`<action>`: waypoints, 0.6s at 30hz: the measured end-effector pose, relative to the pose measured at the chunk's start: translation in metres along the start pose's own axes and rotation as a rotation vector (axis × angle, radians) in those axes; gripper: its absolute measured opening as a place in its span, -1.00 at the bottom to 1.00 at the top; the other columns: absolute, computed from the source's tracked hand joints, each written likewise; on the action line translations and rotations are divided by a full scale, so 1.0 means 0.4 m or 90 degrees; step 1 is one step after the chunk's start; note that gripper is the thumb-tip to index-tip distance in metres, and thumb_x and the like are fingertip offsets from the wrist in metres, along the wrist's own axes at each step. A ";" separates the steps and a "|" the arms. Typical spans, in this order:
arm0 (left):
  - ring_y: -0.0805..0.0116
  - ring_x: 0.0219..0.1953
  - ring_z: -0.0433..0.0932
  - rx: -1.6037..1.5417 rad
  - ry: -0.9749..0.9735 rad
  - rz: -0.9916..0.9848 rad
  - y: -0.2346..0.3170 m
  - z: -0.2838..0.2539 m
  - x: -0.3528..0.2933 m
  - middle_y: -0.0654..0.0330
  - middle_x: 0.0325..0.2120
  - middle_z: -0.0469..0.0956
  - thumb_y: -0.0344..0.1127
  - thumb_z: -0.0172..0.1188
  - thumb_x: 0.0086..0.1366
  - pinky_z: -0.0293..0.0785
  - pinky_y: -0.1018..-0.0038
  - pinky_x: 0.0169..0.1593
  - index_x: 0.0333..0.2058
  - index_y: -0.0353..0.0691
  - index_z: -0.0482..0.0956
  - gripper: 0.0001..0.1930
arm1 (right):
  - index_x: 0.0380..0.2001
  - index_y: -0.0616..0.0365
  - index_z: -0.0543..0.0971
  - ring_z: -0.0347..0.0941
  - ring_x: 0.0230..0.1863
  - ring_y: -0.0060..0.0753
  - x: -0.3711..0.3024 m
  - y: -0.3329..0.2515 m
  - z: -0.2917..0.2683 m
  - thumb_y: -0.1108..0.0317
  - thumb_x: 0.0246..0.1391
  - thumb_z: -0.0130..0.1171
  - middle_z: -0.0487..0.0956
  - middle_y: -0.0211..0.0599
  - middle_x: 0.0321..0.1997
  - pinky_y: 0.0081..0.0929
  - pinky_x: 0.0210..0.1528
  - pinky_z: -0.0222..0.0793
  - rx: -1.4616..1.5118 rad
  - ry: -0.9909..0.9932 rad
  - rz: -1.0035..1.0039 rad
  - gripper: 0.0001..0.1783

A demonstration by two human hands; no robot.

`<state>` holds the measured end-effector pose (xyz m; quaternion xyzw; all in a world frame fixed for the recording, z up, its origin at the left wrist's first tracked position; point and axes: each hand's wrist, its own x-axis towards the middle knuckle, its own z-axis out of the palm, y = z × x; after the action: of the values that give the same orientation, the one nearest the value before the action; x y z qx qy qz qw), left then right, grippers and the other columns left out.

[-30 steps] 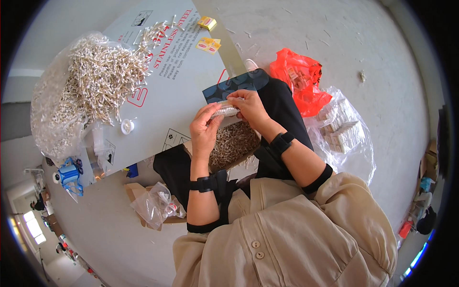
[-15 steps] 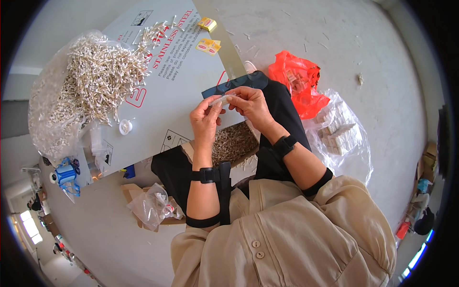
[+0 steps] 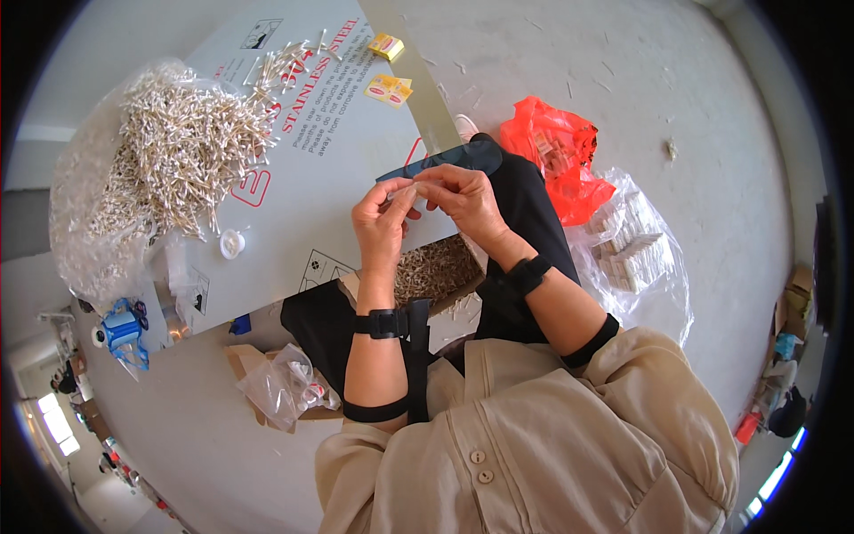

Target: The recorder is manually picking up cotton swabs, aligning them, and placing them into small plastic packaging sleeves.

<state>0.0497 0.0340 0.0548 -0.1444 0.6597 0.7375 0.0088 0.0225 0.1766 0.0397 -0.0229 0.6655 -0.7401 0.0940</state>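
My left hand (image 3: 381,222) and my right hand (image 3: 464,200) meet over the table's near right edge. Thumbs and fingers of both pinch a small, whitish see-through plastic piece (image 3: 395,196). My fingertips cover most of it, so its exact kind cannot be made out. Below my hands, a cardboard box (image 3: 436,272) full of cotton swabs stands between my knees, partly under the table edge. To the left, a large heap of cotton swabs (image 3: 182,147) spills from a clear plastic bag (image 3: 80,209). Near the heap sits a small round white tub (image 3: 232,244).
On the film-covered metal tabletop (image 3: 285,236) lie small yellow boxes (image 3: 386,47) and yellow packets (image 3: 389,89). Right, on the floor, are a red plastic bag (image 3: 544,147) and a clear bag of white packs (image 3: 633,258). An open carton (image 3: 253,360) lies lower left.
My right fingers have moved slightly left, closer to my left fingertips. The plastic piece between them is now more covered. The view has shifted a little.
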 end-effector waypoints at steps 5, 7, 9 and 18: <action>0.64 -0.55 0.47 0.030 -0.006 0.079 -0.013 -0.009 0.009 0.31 -0.50 0.59 -0.42 0.32 0.19 0.40 0.67 -0.50 -0.25 -0.29 0.62 -0.84 | -0.26 0.29 0.63 0.43 -0.47 -0.70 0.010 -0.001 -0.006 0.46 0.09 0.25 0.57 -0.43 -0.52 -0.67 -0.42 0.37 -0.026 -0.019 -0.032 -0.84; 0.65 -0.54 0.46 0.038 -0.025 0.062 -0.012 -0.012 0.013 0.31 -0.49 0.59 -0.45 0.32 0.18 0.44 0.66 -0.47 -0.22 -0.30 0.62 -0.82 | -0.24 0.26 0.64 0.43 -0.45 -0.70 0.013 0.017 -0.021 0.48 0.06 0.27 0.58 -0.45 -0.49 -0.68 -0.37 0.37 0.053 -0.044 -0.048 -0.82; 0.64 -0.54 0.46 0.023 -0.024 0.077 -0.021 -0.023 0.011 0.30 -0.50 0.58 -0.48 0.33 0.16 0.46 0.66 -0.47 -0.17 -0.30 0.62 -0.77 | -0.24 0.25 0.65 0.43 -0.43 -0.70 0.012 0.012 -0.026 0.50 0.03 0.27 0.58 -0.44 -0.46 -0.68 -0.35 0.37 0.038 -0.050 -0.039 -0.82; 0.61 -0.56 0.47 0.044 0.016 0.118 -0.036 -0.024 0.011 0.30 -0.45 0.58 -0.47 0.33 0.16 0.27 0.70 -0.53 -0.22 -0.25 0.65 -0.81 | -0.30 0.19 0.67 0.37 -0.35 -0.56 0.019 -0.019 -0.043 0.60 -0.04 0.28 0.48 -0.42 -0.45 -0.60 -0.31 0.31 -0.145 -0.037 -0.136 -0.81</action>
<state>0.0506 0.0255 0.0391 -0.0918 0.6952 0.7102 -0.0625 0.0113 0.1931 0.0448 -0.1255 0.7357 -0.6649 0.0307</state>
